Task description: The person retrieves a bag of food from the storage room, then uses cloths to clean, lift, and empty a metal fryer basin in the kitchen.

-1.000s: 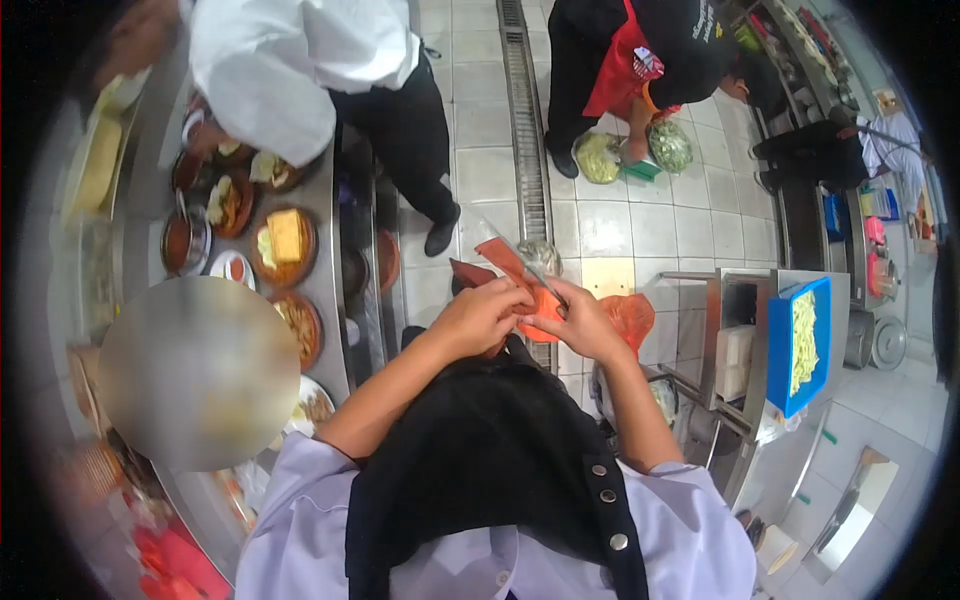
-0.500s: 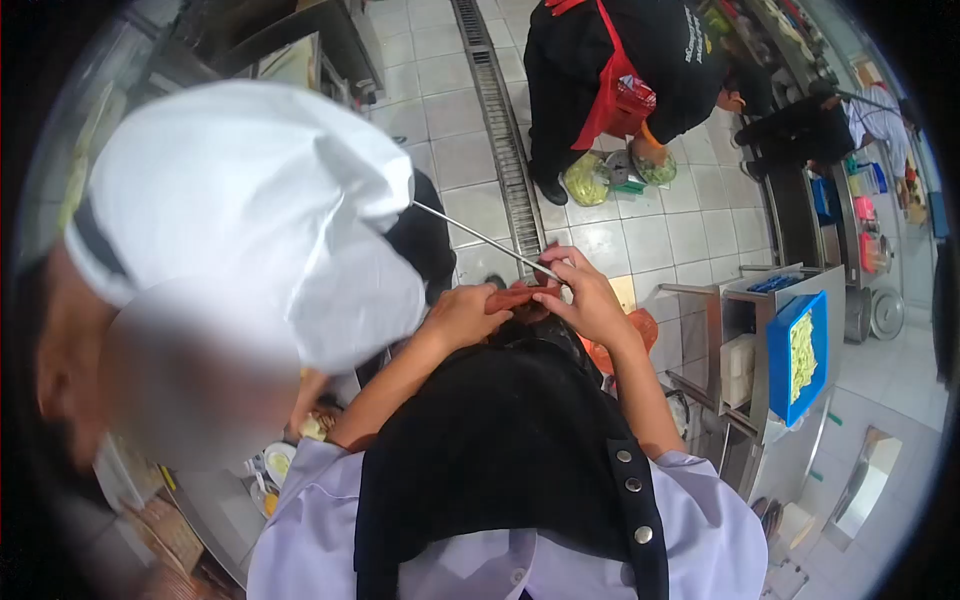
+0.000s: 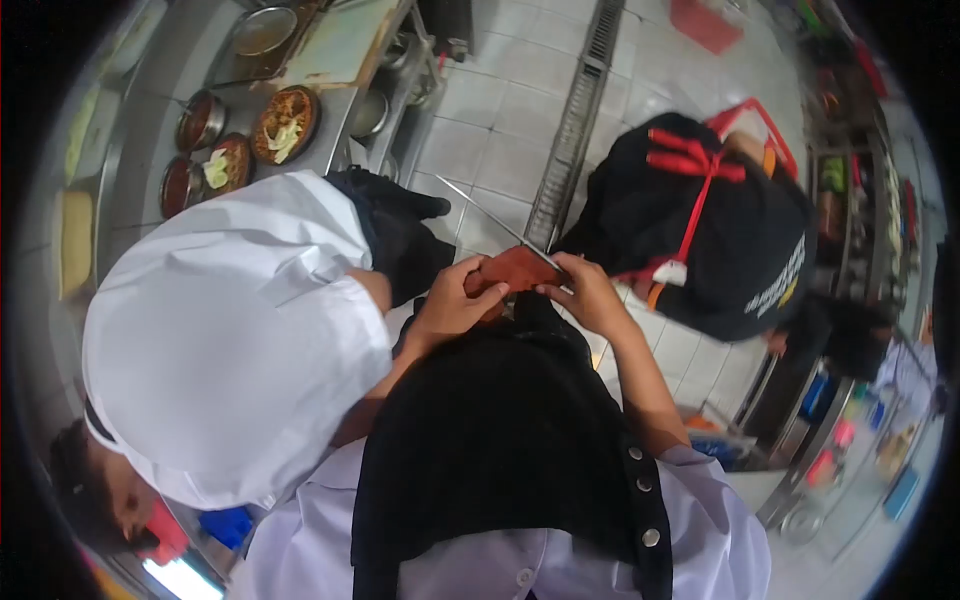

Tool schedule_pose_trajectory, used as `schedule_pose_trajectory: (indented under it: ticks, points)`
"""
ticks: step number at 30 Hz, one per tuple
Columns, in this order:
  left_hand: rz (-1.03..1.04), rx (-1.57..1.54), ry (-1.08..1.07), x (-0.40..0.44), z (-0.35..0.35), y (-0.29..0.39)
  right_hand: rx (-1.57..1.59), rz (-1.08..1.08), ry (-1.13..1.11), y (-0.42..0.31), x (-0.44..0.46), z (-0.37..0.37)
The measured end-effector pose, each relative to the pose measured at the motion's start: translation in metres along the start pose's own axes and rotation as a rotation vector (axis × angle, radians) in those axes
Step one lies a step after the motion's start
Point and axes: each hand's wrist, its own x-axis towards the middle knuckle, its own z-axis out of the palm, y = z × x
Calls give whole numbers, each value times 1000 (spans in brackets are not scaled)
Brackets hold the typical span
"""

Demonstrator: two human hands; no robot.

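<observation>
A flat reddish-brown piece [image 3: 520, 269], which looks like meat, is stretched between my two hands in front of the black apron [image 3: 490, 420]. My left hand [image 3: 452, 308] is closed on its left end, thumb on top. My right hand [image 3: 592, 297] pinches the right edge, together with the near end of a long thin metal skewer [image 3: 492, 216]. From there the skewer slants forward and left to its pointed tip. I cannot tell whether the skewer pierces the piece or lies on it.
A person in a white hat [image 3: 230, 330] is close on my left. Another person in a black top [image 3: 700, 230] with red apron straps bends over at the front right. Pans of food [image 3: 285, 125] stand on a metal counter at the far left. A floor drain [image 3: 572, 140] runs ahead.
The reddish-brown piece has gone from bunched and narrow to spread flat. My view has turned, bringing the counter with pans in. The person in black now appears nearer, back turned.
</observation>
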Motion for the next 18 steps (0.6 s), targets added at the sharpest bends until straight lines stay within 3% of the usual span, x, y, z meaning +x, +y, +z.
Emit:
schedule_pose_trajectory:
  ticks: [1,4,5,7,14,17,18]
  points:
    - [-52,34,-65,12,5,7,-37,-66,28,8,7,-9]
    - [-341,-579,136,47,26,58,64,-104,93,11,30,-38]
    - [-151,-274,224,62,19,29,79,-126,126,8,38,-50]
    - [-85,-392,321,86,7,73,158,-79,109,2,50,-75]
    - [316,-110,559,224,-42,173,434,-11,282,10,96,-118]
    - [30,-327,419,276,-59,211,541,95,407,25,116,-134]
    - [12,-240,379,294,-67,212,572,136,450,31,122,-140]
